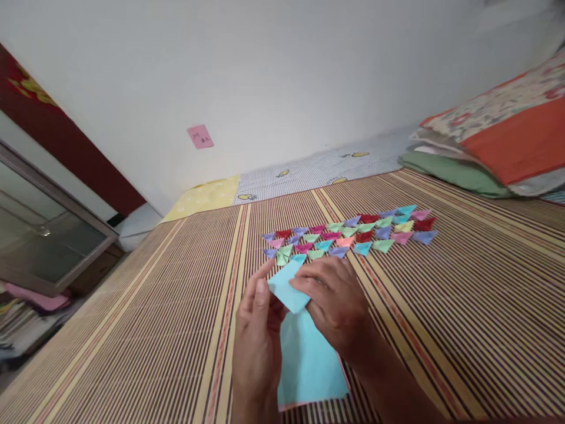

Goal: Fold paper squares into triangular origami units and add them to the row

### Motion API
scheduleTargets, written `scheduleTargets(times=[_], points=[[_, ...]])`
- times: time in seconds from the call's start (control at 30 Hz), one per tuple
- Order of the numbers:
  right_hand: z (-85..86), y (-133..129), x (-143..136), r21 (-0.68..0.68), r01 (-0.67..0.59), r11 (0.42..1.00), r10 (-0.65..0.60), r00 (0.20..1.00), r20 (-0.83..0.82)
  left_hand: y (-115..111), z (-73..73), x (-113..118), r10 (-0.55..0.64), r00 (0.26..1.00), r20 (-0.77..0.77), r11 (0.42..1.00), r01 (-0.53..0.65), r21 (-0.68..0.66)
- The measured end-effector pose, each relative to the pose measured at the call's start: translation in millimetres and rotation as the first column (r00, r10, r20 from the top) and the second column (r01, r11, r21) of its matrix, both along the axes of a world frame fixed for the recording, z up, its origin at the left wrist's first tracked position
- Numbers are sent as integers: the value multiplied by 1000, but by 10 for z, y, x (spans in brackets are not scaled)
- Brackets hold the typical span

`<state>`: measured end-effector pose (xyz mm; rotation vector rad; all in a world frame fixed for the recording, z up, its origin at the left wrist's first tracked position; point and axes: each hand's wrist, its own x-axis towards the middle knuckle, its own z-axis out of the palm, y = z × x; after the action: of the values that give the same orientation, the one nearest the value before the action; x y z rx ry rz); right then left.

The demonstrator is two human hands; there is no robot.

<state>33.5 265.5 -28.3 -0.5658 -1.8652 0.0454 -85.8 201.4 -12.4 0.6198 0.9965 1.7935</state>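
Note:
A small light-blue square of paper is held up between my two hands, one corner toward the wall. My right hand pinches its right side, fingers closed over the edge. At its left edge is my left hand, thumb near the paper and index finger stretched out behind it; the other fingers are partly hidden. Beneath lies a stack of larger light-blue paper, with a pink edge showing below the top sheet. Just beyond the hands, several small folded paper pieces in many colours lie in rows.
A striped mat covers the bed. Folded bedding with an orange pillow is piled at the right. Patterned cloth runs along the wall, where a pink note is stuck. A glass-fronted cabinet stands at the left.

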Motion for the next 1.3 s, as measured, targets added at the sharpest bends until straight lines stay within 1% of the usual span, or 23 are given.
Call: scheduleTargets(times=[0.07,0.17,0.3,0.4,0.5,0.57,0.6,0.77,0.83,0.9,0.97,1.03,1.1,1.2,1.3], points=[[5,-9,-23,1,-43,999,43,999,16,3,-17,-63,-11,999,-45,1000,10,-25],[26,-22,-49,-39,-110,993,112,993,32,29,-56,-152,27,998,-64,998,-30,-47],[46,-15,-38,-162,-213,964,211,977,-30,46,-82,-212,90,994,-64,994,-94,-55],[58,10,34,-291,-263,920,251,965,-78,35,-84,-219,96,992,-80,994,-100,-50],[72,44,132,-440,-344,830,328,938,-114,17,-82,-227,52,993,-103,997,-57,-52],[75,69,183,-500,-391,772,376,916,-136,2,-82,-246,13,992,-123,998,-19,-53],[74,81,201,-516,-405,755,385,910,-151,-8,-83,-260,-13,991,-135,999,7,-52],[69,113,228,-546,-437,715,353,900,-257,-46,-106,-349,-201,951,-237,979,185,-86],[83,109,226,-551,-456,699,348,890,-295,-38,-128,-365,-222,939,-262,975,208,-81],[103,98,216,-557,-475,681,346,879,-327,-15,-154,-359,-175,947,-268,984,164,-63],[119,84,200,-567,-483,667,335,874,-351,12,-177,-331,-93,955,-283,995,78,-62],[122,72,179,-583,-488,650,321,871,-371,32,-188,-288,-23,950,-310,998,3,-65],[111,64,157,-602,-497,625,302,865,-401,39,-187,-237,20,941,-337,997,-42,-58],[84,59,124,-632,-501,591,268,861,-432,38,-169,-163,92,912,-401,993,-114,-32],[63,51,98,-656,-471,590,243,878,-411,37,-146,-116,148,859,-491,982,-186,-29]])
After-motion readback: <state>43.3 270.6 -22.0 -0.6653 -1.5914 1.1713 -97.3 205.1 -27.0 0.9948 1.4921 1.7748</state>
